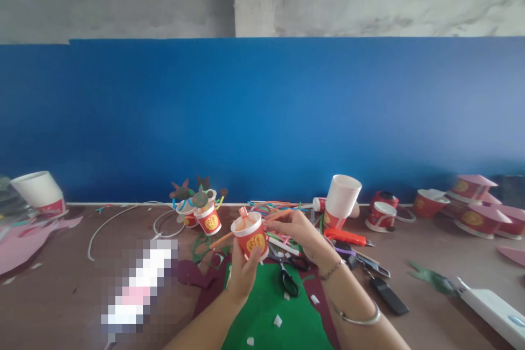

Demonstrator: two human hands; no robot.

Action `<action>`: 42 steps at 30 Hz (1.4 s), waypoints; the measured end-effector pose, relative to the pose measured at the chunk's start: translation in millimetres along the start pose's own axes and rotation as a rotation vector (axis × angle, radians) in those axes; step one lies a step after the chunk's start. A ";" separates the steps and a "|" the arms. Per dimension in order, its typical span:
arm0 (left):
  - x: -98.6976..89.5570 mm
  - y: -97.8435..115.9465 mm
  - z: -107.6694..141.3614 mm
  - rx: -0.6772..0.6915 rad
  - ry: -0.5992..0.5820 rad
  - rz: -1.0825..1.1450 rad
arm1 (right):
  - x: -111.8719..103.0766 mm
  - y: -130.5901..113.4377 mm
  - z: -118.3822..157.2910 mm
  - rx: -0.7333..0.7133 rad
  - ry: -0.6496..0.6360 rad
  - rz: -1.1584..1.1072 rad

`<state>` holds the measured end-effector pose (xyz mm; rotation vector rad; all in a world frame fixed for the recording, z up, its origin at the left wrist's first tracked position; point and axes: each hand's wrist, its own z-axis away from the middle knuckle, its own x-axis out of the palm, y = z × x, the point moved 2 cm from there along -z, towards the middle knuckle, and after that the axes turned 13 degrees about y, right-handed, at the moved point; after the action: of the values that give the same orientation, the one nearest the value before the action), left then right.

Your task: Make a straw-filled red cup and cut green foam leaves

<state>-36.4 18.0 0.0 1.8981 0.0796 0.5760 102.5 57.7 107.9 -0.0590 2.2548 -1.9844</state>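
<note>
In the middle of the head view, my left hand [241, 274] is wrapped round a red and white paper cup [253, 241] with a yellow emblem. Orange straw pieces stick out of the cup at its left side, top and right side. With my right hand [298, 234] I pinch the orange straw [279, 215] on the cup's right; my fingertips partly hide it. Below the cup, black-handled scissors [290, 283] lie on a green sheet [270, 309]. Behind the hands is a pile of coloured straws [270, 206].
Cups with animal-like paper cutouts [210, 221] stand left of the hands. To the right are a tall cup stack [343, 197], an orange utility knife [346, 237], a black key fob [389, 295] and a white glue gun [490, 306]. A blue panel [262, 120] rises behind the table.
</note>
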 end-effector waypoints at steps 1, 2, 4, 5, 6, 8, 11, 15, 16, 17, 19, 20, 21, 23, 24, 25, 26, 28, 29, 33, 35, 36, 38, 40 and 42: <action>-0.2 0.0 -0.2 0.005 0.004 -0.007 | -1.5 -1.0 0.3 0.002 -0.005 -0.012; -0.4 -0.3 -0.3 0.009 0.004 -0.011 | -2.8 -1.6 0.5 -0.001 -0.004 -0.017; -0.5 -1.3 -0.2 0.008 -0.006 -0.010 | -3.8 -2.4 0.6 -0.006 0.006 -0.014; -0.6 -1.8 -0.1 0.006 -0.009 -0.006 | -3.5 -2.7 0.8 0.000 0.011 -0.012; -0.8 -2.3 0.1 0.003 -0.012 -0.002 | -2.7 -3.0 1.1 0.011 0.010 -0.013; -1.0 -2.8 0.6 -0.002 -0.015 0.003 | -0.6 -3.9 1.9 0.024 0.000 -0.025; -0.9 -2.0 1.2 -0.005 -0.015 0.001 | 2.2 -4.7 2.8 0.000 -0.013 -0.043; -0.3 -0.6 1.5 -0.009 -0.006 0.002 | 4.9 -4.3 3.2 -0.098 0.020 -0.036; -0.3 -0.7 1.5 -0.007 -0.001 0.001 | 5.7 -4.1 3.3 -0.112 0.037 -0.034; -0.3 -0.9 1.4 -0.007 0.006 0.000 | 6.5 -3.9 3.5 -0.119 0.057 -0.034; -0.6 -1.7 1.0 -0.011 0.017 0.007 | 7.9 -3.7 3.7 -0.118 0.079 -0.038; -0.7 -2.1 0.7 -0.010 0.020 0.013 | 8.4 -3.6 3.8 -0.115 0.074 -0.045; -0.8 -2.4 0.5 -0.009 0.020 0.017 | 8.6 -3.5 3.6 -0.108 0.059 -0.058; -1.1 -2.7 0.0 -0.001 0.022 0.013 | 8.0 -2.9 3.0 -0.078 0.016 -0.089; -1.4 -2.8 -0.2 0.003 0.027 0.008 | 7.0 -2.3 2.6 -0.059 0.005 -0.097; -1.6 -3.0 -0.2 0.002 0.035 0.004 | 5.6 -1.6 2.0 -0.038 0.006 -0.097; -1.8 -3.1 -0.2 -0.004 0.043 0.004 | 4.0 -0.8 1.4 -0.021 0.016 -0.088; -1.9 -3.1 0.1 -0.016 0.054 0.009 | 0.8 0.5 0.0 -0.011 0.052 -0.073; -1.8 -2.8 0.4 -0.022 0.052 0.012 | -0.4 0.9 -0.7 -0.018 0.065 -0.073; -0.4 1.0 1.2 -0.032 0.020 0.014 | -1.0 1.0 -3.3 -0.078 0.070 -0.089; 0.8 4.3 1.0 -0.041 0.021 0.016 | 0.2 1.3 -3.6 -0.072 0.078 -0.090; 1.7 6.2 0.7 -0.044 0.026 0.016 | 1.6 2.0 -3.2 -0.058 0.063 -0.087; 4.8 10.4 0.2 -0.055 0.026 0.025 | 5.9 4.9 -1.0 -0.029 -0.029 -0.061; 9.0 14.0 -0.1 -0.078 -0.002 0.051 | 10.8 10.4 2.1 -0.007 -0.119 0.023; 12.6 16.0 0.0 -0.098 -0.043 0.071 | 14.4 17.4 4.6 0.011 -0.120 0.144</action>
<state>-28.7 15.6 18.7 1.8229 -0.0429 0.5765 89.9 53.7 89.1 -0.0135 2.1107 -1.8674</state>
